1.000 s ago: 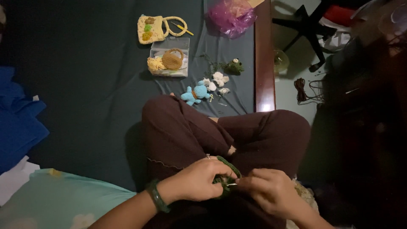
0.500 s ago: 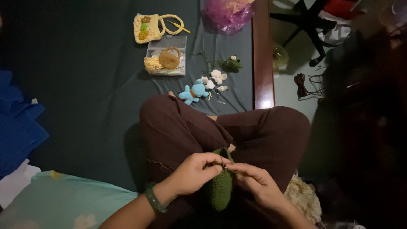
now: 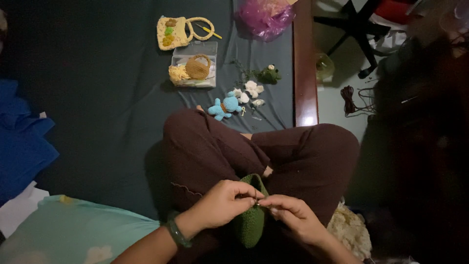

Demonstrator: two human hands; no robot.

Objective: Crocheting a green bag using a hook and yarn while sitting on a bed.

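Note:
I sit cross-legged on a dark bed sheet [image 3: 97,98] in dark maroon trousers. My left hand [image 3: 222,203], with a green bangle on the wrist, and my right hand [image 3: 293,217] meet over my lap. Both pinch the top edge of a green crocheted piece [image 3: 250,220] that hangs down between them. A thin hook or needle seems to sit between the fingertips, but it is too dim to tell.
Ahead on the sheet lie a small blue crocheted toy [image 3: 223,107], white crocheted flowers [image 3: 250,90], a green crocheted bit [image 3: 267,74], a clear box with yellow yarn [image 3: 194,71], a cream crocheted bag [image 3: 172,32] and a pink plastic bag [image 3: 266,17]. A wooden bed edge [image 3: 304,63] runs on the right; a pale green pillow [image 3: 73,232] lies at left.
The green piece was bunched under my hands a second ago. It now hangs unfolded between them, and both hands have shifted slightly up and apart.

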